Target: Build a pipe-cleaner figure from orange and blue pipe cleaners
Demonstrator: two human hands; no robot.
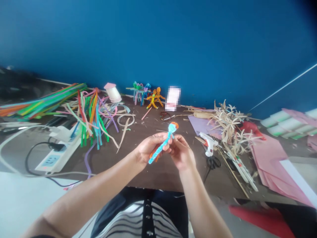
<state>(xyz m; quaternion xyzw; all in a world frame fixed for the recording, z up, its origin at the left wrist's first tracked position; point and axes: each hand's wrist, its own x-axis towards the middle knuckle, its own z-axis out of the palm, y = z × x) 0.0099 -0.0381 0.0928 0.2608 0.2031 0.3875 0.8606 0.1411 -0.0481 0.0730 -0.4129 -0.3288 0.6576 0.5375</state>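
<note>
Blue-and-orange pipe-cleaner figure (156, 154) | left hand (151, 148) grips it narrowly between fingers and thumb | right hand (182, 152) pinches it too | hot glue gun (209, 143) lies right

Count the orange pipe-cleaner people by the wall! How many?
2. One orange pipe-cleaner person stands at the back of the table; the other is just right of it. Others may be hidden.

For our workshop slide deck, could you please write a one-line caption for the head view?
The left hand and right hand hold a fuzzy blue-and-orange pipe-cleaner figure above a dark brown tabletop.
</note>
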